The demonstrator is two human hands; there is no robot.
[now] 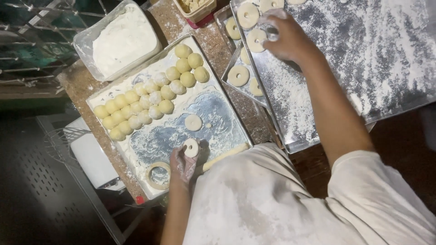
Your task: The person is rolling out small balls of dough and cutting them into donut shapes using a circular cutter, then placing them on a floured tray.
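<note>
Nearest to me, the person leans over the brown speckled counter [254, 120] in a pale, flour-dusted shirt [272, 199]. The left hand [183, 164] is powdered with flour and its fingers close around a small ring of raw white dough [191, 147], holding it just above the floured metal tray [218, 122]. Just beside this hand, to its left, a round ring cutter [158, 174] lies on the tray, and to its right a pale wooden rolling pin [225, 155] rests along the tray's edge. A little farther, a second dough ring [193, 122] lies flat on the bare part of the tray. Behind it, many round yellowish dough balls [150, 97] stand in close rows, reaching to the far corner.

Farther, the right hand [286, 38] stretches to a large flour-dusted steel sheet [363, 59]. Its fingers are bent down over a flat dough ring [256, 40] and touch it; whether they grip it, I cannot tell. More rings [248, 14] lie near it, and others sit on a smaller tray [238, 75] partly under the sheet.

At the far left, a clear plastic tub of white flour [120, 41] stands on the counter.
</note>
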